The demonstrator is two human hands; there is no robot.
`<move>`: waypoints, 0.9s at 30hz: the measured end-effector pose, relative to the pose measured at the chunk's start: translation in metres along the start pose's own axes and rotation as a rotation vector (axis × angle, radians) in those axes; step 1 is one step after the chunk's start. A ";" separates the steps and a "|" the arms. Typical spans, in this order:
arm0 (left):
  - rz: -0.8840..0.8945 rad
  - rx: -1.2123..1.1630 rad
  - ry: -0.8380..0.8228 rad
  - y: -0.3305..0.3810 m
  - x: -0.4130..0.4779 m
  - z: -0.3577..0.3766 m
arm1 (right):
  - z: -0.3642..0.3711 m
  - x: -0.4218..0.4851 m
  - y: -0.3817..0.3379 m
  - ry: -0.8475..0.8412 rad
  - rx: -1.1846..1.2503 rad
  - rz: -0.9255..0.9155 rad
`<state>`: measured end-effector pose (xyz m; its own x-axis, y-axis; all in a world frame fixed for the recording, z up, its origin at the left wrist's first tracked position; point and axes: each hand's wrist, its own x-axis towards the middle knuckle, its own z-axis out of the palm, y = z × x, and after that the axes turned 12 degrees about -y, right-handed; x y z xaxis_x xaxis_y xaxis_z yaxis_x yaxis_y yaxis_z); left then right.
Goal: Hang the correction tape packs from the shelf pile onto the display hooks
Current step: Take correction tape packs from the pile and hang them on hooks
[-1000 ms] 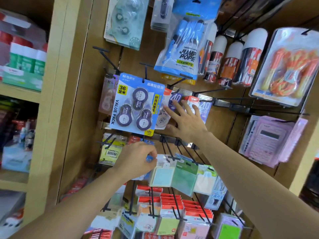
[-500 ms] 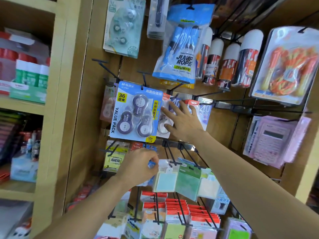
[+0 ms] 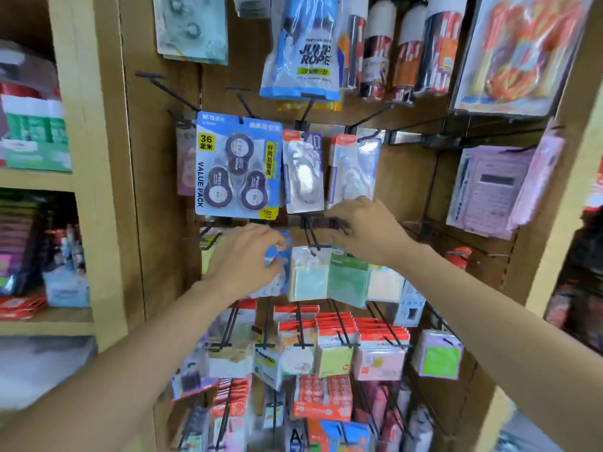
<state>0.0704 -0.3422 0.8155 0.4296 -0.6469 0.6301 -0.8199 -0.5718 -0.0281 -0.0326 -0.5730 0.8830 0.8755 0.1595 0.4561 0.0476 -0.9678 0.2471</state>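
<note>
Tape pack (image 3: 286, 260) is sitting in the left hand (image 3: 248, 261) — fingers and thumb are curling round its left edge and pinching it, and the hand is hiding most of it. That hand is reaching up from lower left, palm facing the board (image 3: 408, 177). Right hand (image 3: 365, 231) is hovering at the rail (image 3: 313, 221) under the singles (image 3: 303, 174), fingers curling toward a hook (image 3: 311, 238). Whether they're gripping anything, can't tell; it's blurred.

Pack's right edge is sitting just beside the note packs (image 3: 308, 277). Value pack (image 3: 238, 164) is hanging just above the left knuckles. Open room: a narrow gap is showing between the two hands, plus one bare hook (image 3: 163, 88) sticking out upper left.

Counts — value pack is showing three reels (image 3: 239, 148), two singles are hanging right of it, three note packs are lining the row by the held pack.
</note>
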 end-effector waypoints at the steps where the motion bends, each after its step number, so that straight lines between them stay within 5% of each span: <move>1: 0.026 0.023 0.051 0.004 -0.008 -0.001 | 0.000 -0.015 -0.003 0.039 0.033 -0.005; 5: 0.054 -0.034 0.211 0.026 -0.056 0.004 | 0.009 -0.081 -0.020 0.151 0.161 0.038; 9: -0.017 -0.144 0.131 0.056 -0.123 0.021 | 0.041 -0.149 -0.044 0.128 0.308 0.098; 16: -0.329 -0.389 -0.548 0.077 -0.265 0.131 | 0.150 -0.270 -0.093 -0.233 0.522 0.316; 27: -0.812 -0.517 -1.153 0.149 -0.493 0.215 | 0.295 -0.436 -0.204 -1.041 0.810 0.685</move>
<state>-0.1822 -0.2169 0.3344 0.6728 -0.4216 -0.6079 -0.1525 -0.8831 0.4437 -0.2817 -0.5024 0.3814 0.7633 -0.2297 -0.6039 -0.5638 -0.6933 -0.4488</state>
